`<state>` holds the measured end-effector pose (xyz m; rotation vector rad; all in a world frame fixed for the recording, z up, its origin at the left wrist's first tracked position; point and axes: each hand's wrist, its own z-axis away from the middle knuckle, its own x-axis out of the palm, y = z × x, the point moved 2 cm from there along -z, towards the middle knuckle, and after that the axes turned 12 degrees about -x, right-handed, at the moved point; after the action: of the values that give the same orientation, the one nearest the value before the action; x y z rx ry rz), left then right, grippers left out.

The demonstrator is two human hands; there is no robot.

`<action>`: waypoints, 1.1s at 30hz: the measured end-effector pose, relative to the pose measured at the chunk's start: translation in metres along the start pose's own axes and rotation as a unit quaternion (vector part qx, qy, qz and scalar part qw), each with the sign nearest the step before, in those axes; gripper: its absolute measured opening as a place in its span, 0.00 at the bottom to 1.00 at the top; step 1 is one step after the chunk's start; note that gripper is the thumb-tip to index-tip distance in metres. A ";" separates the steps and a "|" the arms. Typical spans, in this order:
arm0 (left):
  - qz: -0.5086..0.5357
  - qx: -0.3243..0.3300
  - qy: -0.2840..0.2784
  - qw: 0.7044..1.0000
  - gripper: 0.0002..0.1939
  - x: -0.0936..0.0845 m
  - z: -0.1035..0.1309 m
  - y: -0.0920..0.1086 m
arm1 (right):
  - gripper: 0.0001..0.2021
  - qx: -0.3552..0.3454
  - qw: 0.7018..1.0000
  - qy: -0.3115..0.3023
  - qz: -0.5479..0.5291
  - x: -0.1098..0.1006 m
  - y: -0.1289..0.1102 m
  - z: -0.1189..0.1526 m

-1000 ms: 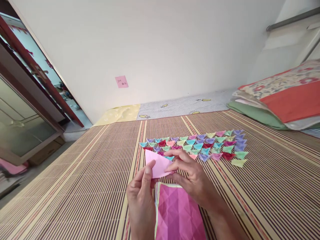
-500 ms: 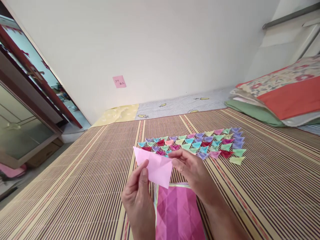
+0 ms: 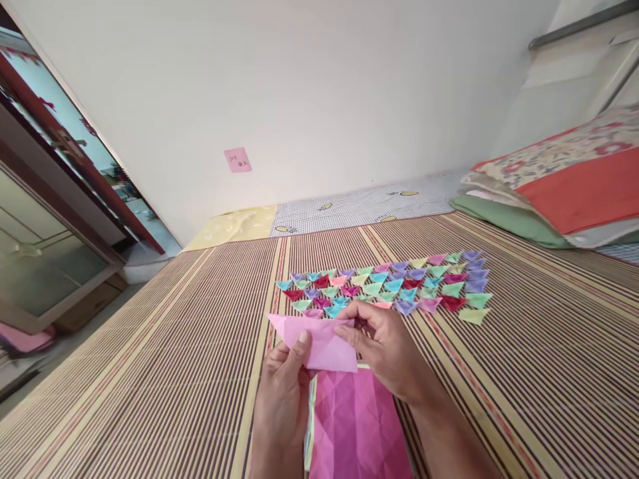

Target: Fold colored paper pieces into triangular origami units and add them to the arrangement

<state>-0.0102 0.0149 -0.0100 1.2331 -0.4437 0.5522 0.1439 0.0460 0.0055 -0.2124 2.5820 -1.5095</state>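
Observation:
Between my two hands is a light pink sheet of paper (image 3: 327, 349), partly folded, with a pointed corner sticking out to the left. My left hand (image 3: 287, 379) pinches its lower left part, thumb on the near face. At the upper right edge, my right hand (image 3: 377, 339) grips the paper between thumb and fingers. Below them lies a stack of creased paper with a magenta sheet (image 3: 357, 426) on top. Just beyond my hands, rows of small folded paper pieces (image 3: 372, 289) in many colours are laid out on the striped mat (image 3: 200, 346).
Folded bedding (image 3: 589, 193) in red, floral and green is piled at the right. A white wall (image 3: 324, 100) rises behind the mat, with a pink note (image 3: 238, 159) stuck on it. At the left edge is a doorway (image 3: 134, 199).
The pink paper has turned so that its top edge is nearly level. My left thumb has shifted up and right on it, and my right fingers now curl over its top right edge.

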 end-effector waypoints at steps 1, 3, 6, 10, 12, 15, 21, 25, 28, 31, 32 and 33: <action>0.004 -0.010 -0.006 1.000 0.18 -0.001 -0.001 0.000 | 0.04 0.001 1.000 0.002 -0.002 0.000 0.001 0.000; 0.016 -0.026 -0.016 0.999 0.16 -0.004 -0.002 -0.002 | 0.05 0.002 1.000 0.012 -0.009 0.000 0.002 0.000; 0.049 -0.048 -0.017 0.998 0.12 -0.005 -0.003 -0.003 | 0.09 -0.001 0.999 0.034 -0.008 0.001 0.004 0.000; 0.086 -0.086 0.011 0.992 0.06 -0.005 -0.003 -0.005 | 0.13 -0.013 0.998 0.057 -0.016 0.001 0.005 0.001; 0.098 -0.111 0.026 0.989 0.05 -0.003 -0.002 -0.005 | 0.14 -0.023 0.998 0.063 -0.019 -0.001 0.006 0.001; 0.109 -0.134 0.043 0.984 0.08 0.001 -0.001 -0.003 | 0.14 -0.030 0.997 0.066 -0.012 -0.002 0.006 0.001; 0.155 -0.078 0.116 0.978 0.13 0.005 0.001 0.002 | 0.11 -0.055 0.996 0.064 0.029 -0.003 0.001 0.001; 0.167 -0.028 0.119 0.978 0.13 0.006 0.002 -0.002 | 0.16 -0.035 0.997 0.070 0.013 0.000 0.004 0.000; 0.162 -0.001 0.115 0.980 0.12 0.008 0.004 -0.005 | 0.09 -0.001 0.999 0.052 0.007 0.003 0.008 -0.002; 0.159 0.001 0.109 0.981 0.12 0.008 0.003 -0.005 | 0.12 -0.010 0.997 0.063 0.037 0.006 0.010 -0.003; 0.158 -0.005 0.109 0.981 0.12 0.008 0.003 -0.005 | 0.14 -0.017 0.997 0.071 0.041 0.006 0.010 -0.003; 0.157 -0.013 0.109 0.982 0.12 0.007 0.002 -0.004 | 0.14 -0.021 0.996 0.075 0.040 0.006 0.010 -0.003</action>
<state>-0.0022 0.0131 -0.0088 1.0684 -0.4611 0.9369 0.1367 0.0526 -0.0024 0.0018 2.7044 -1.4973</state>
